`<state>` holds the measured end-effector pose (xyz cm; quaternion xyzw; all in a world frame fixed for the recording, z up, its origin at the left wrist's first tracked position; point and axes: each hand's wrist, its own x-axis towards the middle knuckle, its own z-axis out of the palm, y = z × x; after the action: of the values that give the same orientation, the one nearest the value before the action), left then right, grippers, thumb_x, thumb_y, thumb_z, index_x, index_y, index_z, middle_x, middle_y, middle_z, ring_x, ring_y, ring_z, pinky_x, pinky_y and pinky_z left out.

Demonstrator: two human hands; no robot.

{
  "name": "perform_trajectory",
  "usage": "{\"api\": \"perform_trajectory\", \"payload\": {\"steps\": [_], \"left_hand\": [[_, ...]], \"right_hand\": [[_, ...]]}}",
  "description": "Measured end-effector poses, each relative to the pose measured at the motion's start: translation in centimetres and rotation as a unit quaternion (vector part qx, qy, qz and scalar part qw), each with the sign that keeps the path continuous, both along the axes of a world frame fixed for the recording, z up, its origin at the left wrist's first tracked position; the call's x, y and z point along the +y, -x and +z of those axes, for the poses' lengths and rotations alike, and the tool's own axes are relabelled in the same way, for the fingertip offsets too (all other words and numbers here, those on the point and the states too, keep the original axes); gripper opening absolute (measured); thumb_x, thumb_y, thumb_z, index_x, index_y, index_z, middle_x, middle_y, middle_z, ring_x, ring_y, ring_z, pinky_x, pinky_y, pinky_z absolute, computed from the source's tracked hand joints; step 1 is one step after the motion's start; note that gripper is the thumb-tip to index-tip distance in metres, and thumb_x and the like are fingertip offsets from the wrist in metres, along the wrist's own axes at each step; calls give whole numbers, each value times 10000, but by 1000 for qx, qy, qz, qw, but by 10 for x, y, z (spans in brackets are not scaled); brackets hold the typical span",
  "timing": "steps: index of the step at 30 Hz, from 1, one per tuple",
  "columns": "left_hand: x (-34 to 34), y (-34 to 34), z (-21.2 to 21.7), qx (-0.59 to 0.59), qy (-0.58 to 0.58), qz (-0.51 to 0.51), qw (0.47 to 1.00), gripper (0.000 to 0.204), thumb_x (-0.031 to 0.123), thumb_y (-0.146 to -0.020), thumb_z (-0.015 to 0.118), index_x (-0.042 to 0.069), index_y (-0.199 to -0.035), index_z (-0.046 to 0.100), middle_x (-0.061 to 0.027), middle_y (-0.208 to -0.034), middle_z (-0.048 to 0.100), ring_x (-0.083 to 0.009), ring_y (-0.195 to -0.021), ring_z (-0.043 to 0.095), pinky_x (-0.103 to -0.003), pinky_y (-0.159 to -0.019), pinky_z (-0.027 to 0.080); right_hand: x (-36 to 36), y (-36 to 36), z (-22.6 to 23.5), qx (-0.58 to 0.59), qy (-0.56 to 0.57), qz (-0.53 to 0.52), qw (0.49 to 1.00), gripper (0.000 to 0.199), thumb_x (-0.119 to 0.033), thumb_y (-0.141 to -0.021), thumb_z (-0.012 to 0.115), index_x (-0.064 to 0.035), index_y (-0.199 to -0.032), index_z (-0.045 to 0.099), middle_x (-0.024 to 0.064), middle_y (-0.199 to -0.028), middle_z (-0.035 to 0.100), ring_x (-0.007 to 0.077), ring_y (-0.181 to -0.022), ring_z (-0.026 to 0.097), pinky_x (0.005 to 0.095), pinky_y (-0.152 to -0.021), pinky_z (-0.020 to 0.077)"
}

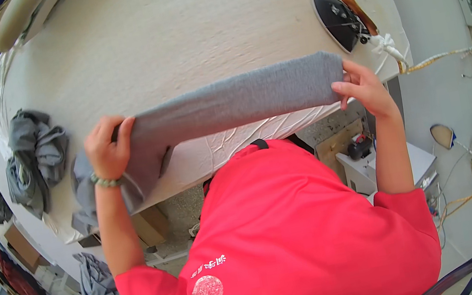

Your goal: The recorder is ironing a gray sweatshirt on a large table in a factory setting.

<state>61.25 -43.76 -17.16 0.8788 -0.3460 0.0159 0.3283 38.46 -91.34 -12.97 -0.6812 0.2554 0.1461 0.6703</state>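
A grey knit garment (240, 97) is stretched crosswise between my hands, over the near edge of the white-covered table (185, 36). Its long, narrow part, like a sleeve, lies nearly flat. At its right end, my right hand (362, 87) pinches the corner edge between thumb and fingers. My left hand (111, 147), with a beaded bracelet at the wrist, grips the fabric at the other end. From there the rest of the garment hangs in folds below and beside my left wrist, partly hidden by the forearm.
An iron (343, 20) with a wooden handle rests at the table's right, its hose (453, 54) running off rightward. Crumpled grey garments (36, 157) lie on the left end. A padded pressing arm (18, 21) stands far left. A white cabinet (403, 163) is below right.
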Motion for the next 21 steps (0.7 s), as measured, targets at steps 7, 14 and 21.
{"api": "perform_trajectory", "payload": {"steps": [7, 14, 21], "left_hand": [[-48, -36, -123, -39, -126, 67, 989, 94, 140, -940, 744, 54, -931, 706, -140, -866, 710, -340, -800, 695, -412, -702, 539], [-77, 18, -103, -84, -48, -8, 995, 150, 130, -903, 730, 84, -1045, 720, -108, -1096, 709, -323, -1019, 669, -431, -843, 523], [-83, 94, -106, 32, -65, -31, 997, 242, 130, -862, 740, 69, -1095, 722, -111, -1098, 694, -299, -1028, 660, -417, -919, 503]], "right_hand": [[-33, -28, -121, 64, 24, -10, 998, 582, -203, -928, 762, -17, -1444, 569, 32, -1002, 690, 85, -740, 633, 244, -605, 533], [-13, -31, -162, 16, 145, -30, 989, 669, -198, -952, 741, 29, -1525, 480, 46, -1057, 706, 85, -809, 621, 247, -635, 517], [-5, -39, -148, 44, 213, -30, 976, 696, -189, -938, 769, 41, -1527, 478, 0, -907, 650, 72, -723, 560, 243, -612, 479]]}}
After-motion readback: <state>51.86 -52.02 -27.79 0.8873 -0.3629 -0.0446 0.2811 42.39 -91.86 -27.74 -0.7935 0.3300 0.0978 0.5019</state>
